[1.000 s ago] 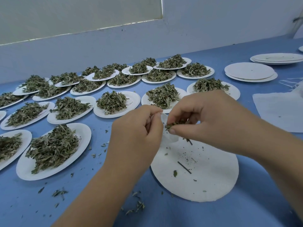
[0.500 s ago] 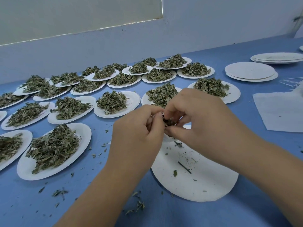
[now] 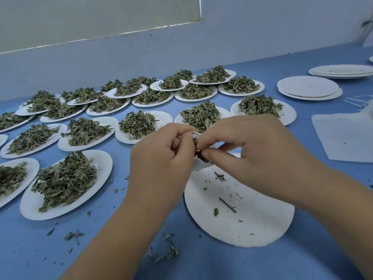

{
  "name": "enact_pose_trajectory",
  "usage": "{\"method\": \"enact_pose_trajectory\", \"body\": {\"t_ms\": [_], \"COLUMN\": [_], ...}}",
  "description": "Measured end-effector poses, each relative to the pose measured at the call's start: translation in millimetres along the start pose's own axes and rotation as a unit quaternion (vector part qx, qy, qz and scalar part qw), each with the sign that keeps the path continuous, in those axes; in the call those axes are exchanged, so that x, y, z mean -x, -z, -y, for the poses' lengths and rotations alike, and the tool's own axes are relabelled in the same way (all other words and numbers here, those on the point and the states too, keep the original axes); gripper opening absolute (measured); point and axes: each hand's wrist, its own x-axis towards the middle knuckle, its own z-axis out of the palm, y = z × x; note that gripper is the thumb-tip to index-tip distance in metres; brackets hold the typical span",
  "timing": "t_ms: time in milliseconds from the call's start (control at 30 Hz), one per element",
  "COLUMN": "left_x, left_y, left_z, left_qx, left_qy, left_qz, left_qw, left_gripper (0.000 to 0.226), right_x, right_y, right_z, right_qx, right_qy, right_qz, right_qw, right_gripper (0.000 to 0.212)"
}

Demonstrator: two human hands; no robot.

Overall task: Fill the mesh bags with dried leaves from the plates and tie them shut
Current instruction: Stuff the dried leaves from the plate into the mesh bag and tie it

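L hand (image 3: 161, 158) pinches mesh bag (image 3: 199, 166) mouth; R hand (image 3: 252, 150) fingertips pinch dried leaves (image 3: 200, 156) at the opening, over near-bare plate (image 3: 252, 223). I'd judge 1 bag: light, limp. Grip rim; leaves crumble.

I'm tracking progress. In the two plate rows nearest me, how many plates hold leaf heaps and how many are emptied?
White paper plates heaped with dried green leaves: 7
Emptied white paper plate, crumbs only: 1
White plate sliver at left edge, contents unseen: 1
Total: 9
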Motion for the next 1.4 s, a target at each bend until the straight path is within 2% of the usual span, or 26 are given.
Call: {"method": "enact_pose_trajectory", "body": {"t_ms": [100, 200, 333, 533, 767, 933, 1033, 1100, 1167, 1267, 1333, 1400], "left_x": [-1.3, -2.2, -1.5, -1.3, -4.7, -5.7, -3.6, -2.9, -3.4, -5.3, -6.6, -7.0], "left_y": [3.5, 4.6, 5.0, 2.9, 9.7, 10.7, 7.7, 7.3, 8.9, 13.4, 15.6, 16.6], "left_z": [0.5, -0.3, -2.1, -2.4, -1.5, -2.9, -4.9, -4.5, -2.0, 2.5, 4.5, 4.9], "left_qx": [0.006, 0.016, 0.031, 0.03, 0.075, 0.119, 0.111, 0.1, 0.092, 0.098, 0.098, 0.091], "left_qy": [0.005, 0.009, 0.014, 0.023, 0.047, 0.083, 0.059, 0.042, 0.035, 0.052, 0.059, 0.059], "left_qz": [-0.001, -0.004, -0.006, 0.0, -0.017, -0.016, 0.007, 0.014, 0.005, -0.017, -0.029, -0.035], "left_qw": [1.0, 1.0, 0.999, 0.999, 0.996, 0.989, 0.992, 0.994, 0.995, 0.994, 0.993, 0.993], "left_gripper": [0.023, 0.029, 0.03, 0.028, 0.019, 0.02, 0.021, 0.021, 0.023, 0.022, 0.021, 0.021], "right_x": [1.1, 0.8, 0.0, 0.1, 0.1, 0.7, 0.0, -1.2, -2.0, -1.2, -1.5, -3.2], "right_y": [3.5, 3.2, -3.0, -7.7, 5.8, 4.2, -3.5, -2.9, 2.7, 12.4, 15.4, 15.8], "right_z": [-2.9, -4.3, -2.7, -5.1, -7.2, -8.5, -7.8, -7.0, -6.9, -9.8, -13.7, -17.9], "right_qx": [-0.048, -0.039, 0.048, 0.111, 0.028, 0.08, 0.126, 0.1, 0.023, -0.073, -0.088, -0.069], "right_qy": [-0.014, 0.002, 0.064, 0.079, 0.063, 0.05, 0.053, 0.059, 0.043, -0.007, -0.042, -0.077], "right_qz": [-0.052, -0.059, -0.001, 0.078, 0.016, 0.071, 0.128, 0.141, 0.117, 0.028, -0.02, -0.023], "right_qw": [0.997, 0.997, 0.997, 0.988, 0.997, 0.993, 0.982, 0.983, 0.992, 0.997, 0.995, 0.994], "right_gripper": [0.017, 0.025, 0.037, 0.049, 0.048, 0.048, 0.038, 0.039, 0.045, 0.039, 0.035, 0.026]}}
